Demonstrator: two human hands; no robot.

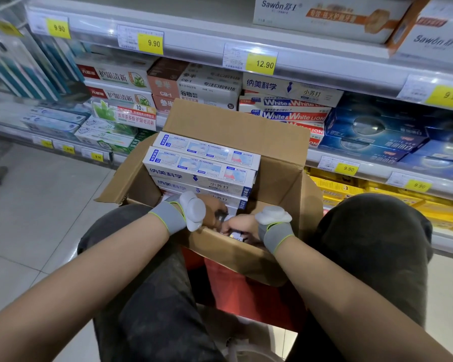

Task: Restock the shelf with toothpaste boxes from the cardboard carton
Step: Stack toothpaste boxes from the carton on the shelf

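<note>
Fingers (224, 226) hidden inside carton (280, 178)

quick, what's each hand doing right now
Left hand: down in the cardboard carton, fingers curled on a toothpaste box.
Right hand: in the carton, fingers hidden; cannot tell.

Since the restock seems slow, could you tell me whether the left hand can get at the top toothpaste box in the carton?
Probably yes: the left hand is inside the open carton, and nothing covers the top toothpaste box.
</note>
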